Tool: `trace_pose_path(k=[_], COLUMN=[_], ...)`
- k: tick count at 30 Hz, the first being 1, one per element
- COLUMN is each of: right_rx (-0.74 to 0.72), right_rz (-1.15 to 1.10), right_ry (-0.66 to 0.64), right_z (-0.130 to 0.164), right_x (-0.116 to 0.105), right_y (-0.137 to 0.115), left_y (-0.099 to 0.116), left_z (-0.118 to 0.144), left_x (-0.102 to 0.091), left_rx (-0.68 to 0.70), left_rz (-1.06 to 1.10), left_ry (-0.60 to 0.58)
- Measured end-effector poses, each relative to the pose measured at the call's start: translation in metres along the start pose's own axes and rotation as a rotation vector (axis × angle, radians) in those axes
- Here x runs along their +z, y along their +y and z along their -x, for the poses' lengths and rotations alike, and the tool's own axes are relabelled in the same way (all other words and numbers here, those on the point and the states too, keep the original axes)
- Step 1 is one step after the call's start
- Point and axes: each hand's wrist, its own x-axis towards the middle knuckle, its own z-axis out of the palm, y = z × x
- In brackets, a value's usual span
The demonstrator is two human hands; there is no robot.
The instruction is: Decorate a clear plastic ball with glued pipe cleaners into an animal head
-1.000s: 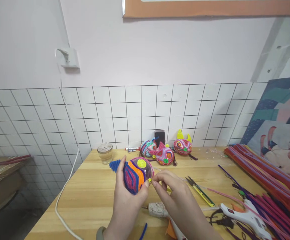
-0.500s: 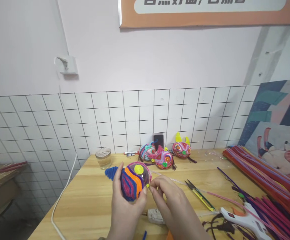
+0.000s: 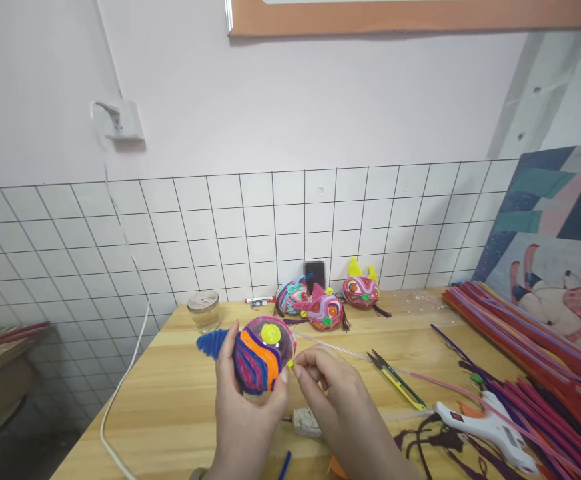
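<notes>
Held up over the table is a round clear ornament partly covered in orange, blue and magenta pipe cleaner, with a yellow coiled disc on its face and a blue pointed fin at its left. My left hand is wrapped around it, thumb at the lower right. At its right edge sits a small yellow piece. My right hand has thumb and forefinger pinched right beside that piece; whether the fingertips grip it is hard to make out.
Behind stand several finished ornaments and a lidded glass jar. To the right lie yellow-green scissors, a white glue gun with dark cords and bundles of pipe cleaners. A white cable hangs at the left.
The view has tilted slightly down and turned a little right, so everything shifts up or left. Both hands keep nearly the same pose on the ornament.
</notes>
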Motion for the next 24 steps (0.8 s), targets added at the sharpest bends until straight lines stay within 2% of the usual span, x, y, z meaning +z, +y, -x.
trace_pose_path(k=[7, 13, 20, 24], right_rx=[0.311, 0.456, 0.475, 0.437], right_rz=[-0.398, -0.672, -0.729, -0.676], right_ry=[-0.074, -0.078, -0.077, -0.094], right_z=[0.000, -0.003, -0.003, -0.004], right_x=[0.006, 0.008, 0.005, 0.004], right_y=[-0.004, -0.011, -0.010, -0.007], left_y=[-0.007, -0.008, -0.004, 0.002], left_z=[0.000, 0.000, -0.004, -0.010], left_x=[-0.002, -0.003, -0.006, -0.005], left_rx=[0.037, 0.006, -0.083, -0.162], left_rz=[-0.010, 0.004, 0.038, 0.067], left_ry=[-0.005, -0.022, -0.081, -0.132])
